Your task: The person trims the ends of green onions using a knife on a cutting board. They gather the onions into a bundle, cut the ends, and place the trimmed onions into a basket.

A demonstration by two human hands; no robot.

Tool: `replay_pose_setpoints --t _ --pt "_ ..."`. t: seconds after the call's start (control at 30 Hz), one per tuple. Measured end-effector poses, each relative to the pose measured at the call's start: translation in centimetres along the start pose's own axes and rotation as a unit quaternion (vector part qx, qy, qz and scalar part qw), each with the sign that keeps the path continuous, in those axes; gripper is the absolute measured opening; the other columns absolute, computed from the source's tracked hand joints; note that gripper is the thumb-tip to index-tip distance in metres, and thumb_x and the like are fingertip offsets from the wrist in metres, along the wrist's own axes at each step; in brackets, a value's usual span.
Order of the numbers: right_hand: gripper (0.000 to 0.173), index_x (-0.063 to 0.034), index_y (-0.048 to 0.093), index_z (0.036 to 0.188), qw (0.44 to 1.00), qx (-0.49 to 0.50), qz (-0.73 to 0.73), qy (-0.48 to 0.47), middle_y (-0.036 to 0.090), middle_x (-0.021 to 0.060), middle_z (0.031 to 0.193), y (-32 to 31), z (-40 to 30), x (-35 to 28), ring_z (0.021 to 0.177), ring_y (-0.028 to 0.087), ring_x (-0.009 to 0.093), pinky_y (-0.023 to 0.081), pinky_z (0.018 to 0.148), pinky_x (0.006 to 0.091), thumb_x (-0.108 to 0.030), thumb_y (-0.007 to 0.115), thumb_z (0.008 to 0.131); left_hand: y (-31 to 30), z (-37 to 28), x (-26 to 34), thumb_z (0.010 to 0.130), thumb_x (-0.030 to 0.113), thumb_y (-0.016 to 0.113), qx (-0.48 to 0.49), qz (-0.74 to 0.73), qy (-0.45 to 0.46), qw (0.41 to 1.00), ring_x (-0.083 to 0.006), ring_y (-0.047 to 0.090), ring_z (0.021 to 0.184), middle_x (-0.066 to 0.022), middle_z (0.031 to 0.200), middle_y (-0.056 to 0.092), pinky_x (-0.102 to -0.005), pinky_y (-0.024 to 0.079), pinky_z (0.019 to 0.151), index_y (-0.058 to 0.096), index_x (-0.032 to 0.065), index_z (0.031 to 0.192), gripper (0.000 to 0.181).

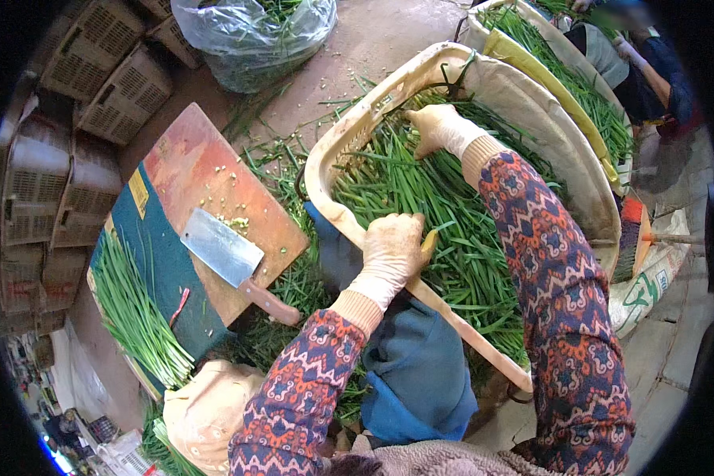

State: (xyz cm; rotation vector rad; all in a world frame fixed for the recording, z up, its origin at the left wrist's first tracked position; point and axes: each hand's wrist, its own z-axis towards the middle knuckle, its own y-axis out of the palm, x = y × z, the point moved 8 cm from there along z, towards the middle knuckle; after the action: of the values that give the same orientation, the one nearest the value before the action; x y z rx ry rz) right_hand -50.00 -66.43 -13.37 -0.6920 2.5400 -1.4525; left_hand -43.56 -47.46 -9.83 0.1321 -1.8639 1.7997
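Note:
A cream plastic crate [332, 156] before me is full of cut garlic chives [452, 238]. My left hand [392, 247], in a pale glove, is closed over the crate's near rim. Inside the far end, my right hand [443, 131], also gloved, rests on the chives; its thumb and a finger are apart, and leaves hide whether it holds any. To the left, a cleaver [223, 247] with a wooden handle lies across a wooden cutting board [262, 196] strewn with chopped bits. A bundle of chives [134, 309] lies on the dark green surface [184, 309] beside the board.
Chive scraps [279, 163] litter the floor. A clear plastic bag [256, 47] of greens stands at the back, stacked plastic crates [128, 89] at the left. At the right are another crate of chives [577, 89], a person [648, 71], a broom [633, 232] and a printed sack [648, 291].

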Motion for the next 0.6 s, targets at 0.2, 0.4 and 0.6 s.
replay_pose_setpoints --t 0.2,0.4,0.6 --pt "0.061 -0.0138 0.057 0.117 0.971 0.213 0.099 -0.053 0.064 0.0183 0.09 -2.1 -5.0 2.3 0.088 0.062 0.033 0.049 0.08 0.0397 -0.032 0.069 0.06 0.3 0.0 0.3 0.079 0.042 0.057 -0.027 0.014 -0.008 1.0 -0.0295 0.063 0.075 -0.0136 0.072 0.063 -0.0413 0.049 0.068 0.062 0.0068 0.08 0.036" --pt "0.046 -0.0184 0.063 0.107 0.902 0.382 0.194 -0.045 0.064 0.0151 0.089 -3.8 -18.5 6.6 0.087 0.06 0.033 0.049 0.081 0.0404 -0.029 0.073 0.063 0.0 -0.2 0.4 0.079 0.034 0.06 0.049 0.026 0.008 0.998 -0.0257 0.063 0.077 -0.0092 0.075 0.063 -0.0393 0.05 0.069 0.061 0.0072 0.094 0.031" --pt "0.051 -0.0134 0.061 0.107 0.846 0.499 0.175 -0.072 0.061 0.009 0.085 -1.7 -28.6 3.0 0.086 0.057 0.028 0.041 0.089 0.0428 -0.025 0.073 0.059 0.6 -0.3 5.9 0.097 0.025 0.038 0.183 -0.472 0.029 0.862 -0.0246 0.045 0.121 -0.0161 0.129 0.049 -0.0304 0.033 0.102 0.036 -0.0001 0.135 0.045"
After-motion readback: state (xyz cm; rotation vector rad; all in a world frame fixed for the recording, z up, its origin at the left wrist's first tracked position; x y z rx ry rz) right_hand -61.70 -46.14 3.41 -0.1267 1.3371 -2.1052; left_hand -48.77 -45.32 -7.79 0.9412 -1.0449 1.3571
